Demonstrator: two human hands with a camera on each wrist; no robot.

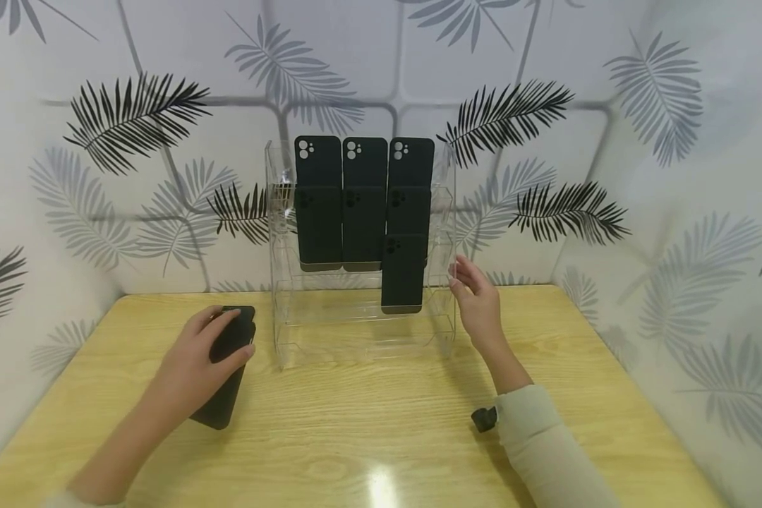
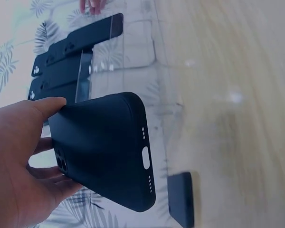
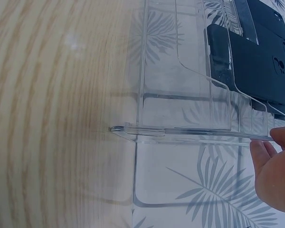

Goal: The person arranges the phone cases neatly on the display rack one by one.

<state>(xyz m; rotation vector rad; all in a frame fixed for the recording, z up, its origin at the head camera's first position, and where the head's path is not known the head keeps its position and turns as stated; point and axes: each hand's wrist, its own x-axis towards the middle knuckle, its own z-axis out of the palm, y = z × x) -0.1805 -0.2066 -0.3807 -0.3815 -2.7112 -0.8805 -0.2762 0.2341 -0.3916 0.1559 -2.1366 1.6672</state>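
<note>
My left hand grips a black phone case by its edges, thumb on one side and fingers on the other. In the left wrist view, the case's bottom end with its port cut-out faces the camera. A clear acrylic tiered rack stands at the back of the table. Black phone cases fill three places across each of its upper two tiers, and a lone case sits one tier lower at the right. My right hand pinches the rack's right side panel between thumb and fingers.
Another black case lies on the wooden table by the left hand. A small black object is at the right sleeve cuff. Behind the rack rises a wall with a leaf pattern.
</note>
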